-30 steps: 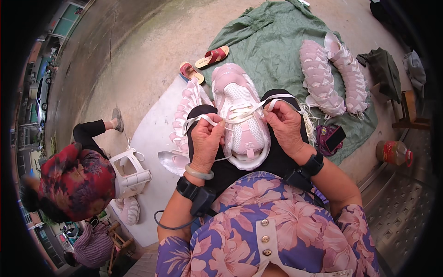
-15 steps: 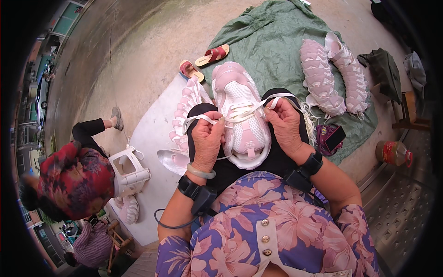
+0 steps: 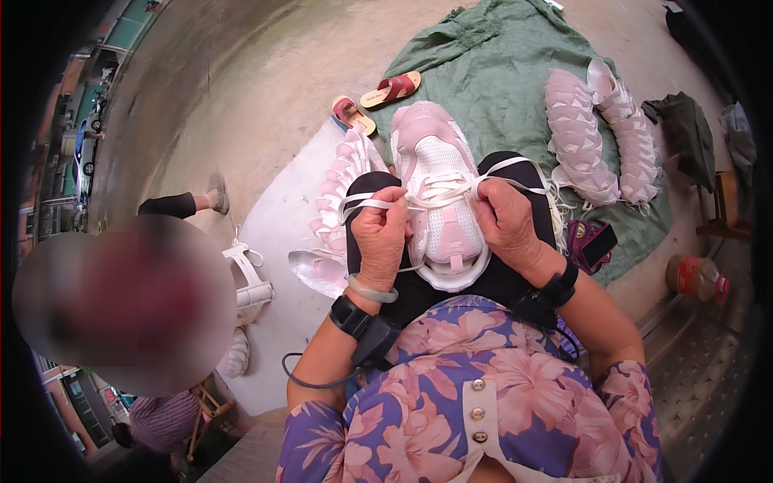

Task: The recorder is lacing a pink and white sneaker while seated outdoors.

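Observation:
A pink and white sneaker upper (image 3: 433, 133) rests on my lap between my knees, its heel end toward me. White shoelaces (image 3: 439, 191) cross over its mesh opening. At the left side of the opening, my left hand (image 3: 378, 233) pinches one lace, which loops out past the fingers. My right hand (image 3: 511, 229) is closed on the other lace at the right side; that lace arcs over the dark knee. The fingertips hide the exact grip points. Left of my knee lies a row of nested pink and white uppers (image 3: 338, 189).
A green cloth (image 3: 483, 88) bears two stacks of uppers (image 3: 573, 133) at right. Red sandals (image 3: 392, 88) lie ahead. A phone on a purple pouch (image 3: 592, 243) and an oil bottle (image 3: 694, 278) are at right. A co-worker (image 3: 165, 206) sits left beside a white stool (image 3: 254, 286).
The view has shifted, moving the scene rightward. My hands have come slightly closer together over the upper, still gripping the laces, and the right fingers have curled in more.

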Demonstrator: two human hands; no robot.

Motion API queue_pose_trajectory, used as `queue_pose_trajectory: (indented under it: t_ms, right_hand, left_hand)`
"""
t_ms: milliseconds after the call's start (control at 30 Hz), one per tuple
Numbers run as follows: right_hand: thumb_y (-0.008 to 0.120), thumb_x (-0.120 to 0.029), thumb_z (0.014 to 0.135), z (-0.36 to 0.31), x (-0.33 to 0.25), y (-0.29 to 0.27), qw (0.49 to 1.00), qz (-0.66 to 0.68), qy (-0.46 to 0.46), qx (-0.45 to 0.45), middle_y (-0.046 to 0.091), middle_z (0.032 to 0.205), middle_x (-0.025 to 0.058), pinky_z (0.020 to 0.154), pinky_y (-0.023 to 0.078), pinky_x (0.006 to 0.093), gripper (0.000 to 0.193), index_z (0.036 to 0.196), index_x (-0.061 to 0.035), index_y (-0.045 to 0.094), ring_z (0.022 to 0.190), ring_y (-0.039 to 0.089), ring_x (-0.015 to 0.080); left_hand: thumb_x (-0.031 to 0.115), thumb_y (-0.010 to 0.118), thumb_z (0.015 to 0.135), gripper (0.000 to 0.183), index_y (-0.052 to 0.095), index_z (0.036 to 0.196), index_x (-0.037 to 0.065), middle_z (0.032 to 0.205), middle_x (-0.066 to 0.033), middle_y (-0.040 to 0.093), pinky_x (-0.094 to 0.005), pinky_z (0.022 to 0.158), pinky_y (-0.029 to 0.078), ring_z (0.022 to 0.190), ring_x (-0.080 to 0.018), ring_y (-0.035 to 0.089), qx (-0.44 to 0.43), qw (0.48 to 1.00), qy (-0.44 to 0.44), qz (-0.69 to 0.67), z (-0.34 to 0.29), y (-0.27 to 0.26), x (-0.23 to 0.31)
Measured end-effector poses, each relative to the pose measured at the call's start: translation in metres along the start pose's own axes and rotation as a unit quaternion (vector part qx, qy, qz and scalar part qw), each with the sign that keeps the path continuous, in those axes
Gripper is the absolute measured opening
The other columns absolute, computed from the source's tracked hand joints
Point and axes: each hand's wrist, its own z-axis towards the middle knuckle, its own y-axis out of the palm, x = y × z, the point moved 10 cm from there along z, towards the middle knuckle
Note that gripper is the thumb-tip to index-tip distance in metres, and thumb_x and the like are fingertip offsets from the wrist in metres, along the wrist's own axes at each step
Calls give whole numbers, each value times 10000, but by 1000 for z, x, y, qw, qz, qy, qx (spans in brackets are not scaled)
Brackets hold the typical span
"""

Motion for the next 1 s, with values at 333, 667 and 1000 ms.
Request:
queue_pose_trajectory:
  t_ms: [333, 667, 1000]
  right_hand:
    - [570, 5, 768, -1, 14, 8, 996, 37, 83, -23, 506, 713, 138, 558, 436, 331, 143, 885, -10, 490, 605, 529, 281]
    - [576, -25, 790, -4, 26, 12, 988, 71, 134, -35, 504, 700, 89, 535, 424, 278, 140, 909, -9, 504, 565, 499, 170]
    - [593, -37, 785, 0, 15, 11, 996, 31, 80, -19, 517, 686, 98, 532, 427, 285, 122, 866, -11, 505, 568, 507, 171]
  left_hand:
    - [85, 596, 840, 113, 609, 928, 14, 681, 27, 549, -153, 465, 336, 539, -16, 458, -44, 999, 10, 26, -2, 9, 0]
    - [69, 592, 842, 95, 582, 927, 27, 702, 34, 543, -143, 482, 352, 540, -9, 440, -31, 999, -6, 9, 0, 9, 0]
    - [4, 568, 805, 53, 597, 840, 31, 603, -40, 549, -246, 519, 426, 564, -79, 536, -70, 915, 247, 312, -5, 37, 46]
